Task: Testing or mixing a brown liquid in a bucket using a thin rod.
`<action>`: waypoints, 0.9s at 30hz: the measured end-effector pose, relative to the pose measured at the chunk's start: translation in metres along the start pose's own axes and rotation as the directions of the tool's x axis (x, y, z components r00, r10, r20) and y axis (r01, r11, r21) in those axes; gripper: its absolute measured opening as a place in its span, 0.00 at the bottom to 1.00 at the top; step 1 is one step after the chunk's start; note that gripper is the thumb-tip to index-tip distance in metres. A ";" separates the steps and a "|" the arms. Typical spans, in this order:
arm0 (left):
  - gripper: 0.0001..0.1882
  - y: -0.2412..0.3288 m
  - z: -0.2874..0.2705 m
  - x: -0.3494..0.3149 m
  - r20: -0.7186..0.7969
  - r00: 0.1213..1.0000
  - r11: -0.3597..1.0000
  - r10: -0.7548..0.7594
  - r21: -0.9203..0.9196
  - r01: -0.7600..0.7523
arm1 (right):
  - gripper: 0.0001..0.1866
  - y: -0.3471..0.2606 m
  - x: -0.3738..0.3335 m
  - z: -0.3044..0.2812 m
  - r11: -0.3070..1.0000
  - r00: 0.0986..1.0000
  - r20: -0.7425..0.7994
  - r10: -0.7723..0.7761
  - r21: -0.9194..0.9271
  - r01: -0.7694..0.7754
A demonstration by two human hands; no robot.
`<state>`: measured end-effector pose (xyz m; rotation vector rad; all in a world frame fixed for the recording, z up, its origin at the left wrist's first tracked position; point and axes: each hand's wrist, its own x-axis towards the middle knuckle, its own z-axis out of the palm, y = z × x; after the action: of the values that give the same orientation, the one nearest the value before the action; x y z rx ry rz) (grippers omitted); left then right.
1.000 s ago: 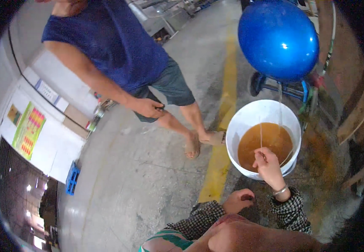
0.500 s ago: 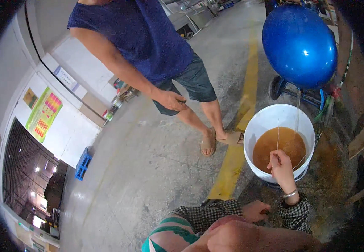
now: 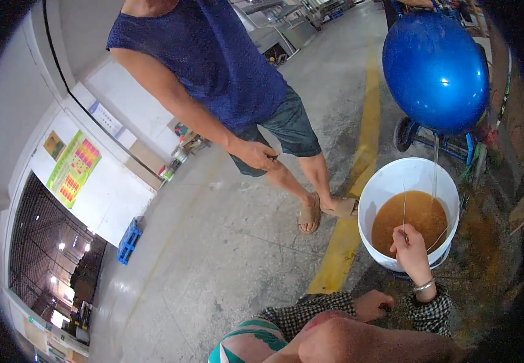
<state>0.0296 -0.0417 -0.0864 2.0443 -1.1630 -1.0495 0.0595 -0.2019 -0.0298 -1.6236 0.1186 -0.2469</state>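
My right hand (image 3: pixel 412 249), with a silver bangle at the wrist, is closed on a thin pale wire (image 3: pixel 404 206) over the near side of a white bucket (image 3: pixel 368 212). The wire's upper end rises from the fingers, and a thin line slants beside the hand toward the bucket's right wall. Cloudy orange-brown liquid (image 3: pixel 389 216) partly fills the bucket. A thin stream (image 3: pixel 435 169) falls into it from beneath a blue rounded tank (image 3: pixel 434 69). Lower down, my left hand (image 3: pixel 373 305) has its fingers curled near my body, away from the bucket; anything inside them is hidden.
A person (image 3: pixel 201 72) in a navy sleeveless top and dark shorts stands ahead, sandals (image 3: pixel 310 215) near a yellow floor stripe (image 3: pixel 334 260). Wheels (image 3: pixel 402 133) and a blue frame sit below the tank. A blue pallet (image 3: pixel 129 242) leans by the left wall.
The view has shifted slightly, so everything sits a little lower and further right. My right hand keeps its hold on the wire, and the stream still runs into the bucket.
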 end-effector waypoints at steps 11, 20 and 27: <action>0.19 0.003 0.006 0.001 -0.042 0.998 0.998 -0.056 0.014 0.057 | 0.09 0.000 0.001 0.002 1.000 0.999 -0.028 -0.022 0.000 0.022; 0.18 0.010 -0.002 0.001 0.047 0.992 0.993 -0.113 0.021 0.112 | 0.09 -0.003 0.003 0.000 1.000 1.000 -0.016 0.026 0.015 -0.025; 0.17 0.009 0.002 -0.001 -0.083 0.996 1.000 0.014 0.004 -0.013 | 0.09 -0.004 0.000 -0.001 1.000 1.000 -0.028 -0.003 0.027 0.004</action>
<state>0.0240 -0.0450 -0.0804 2.0594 -1.1351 -0.9471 0.0588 -0.2024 -0.0257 -1.5936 0.1334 -0.2732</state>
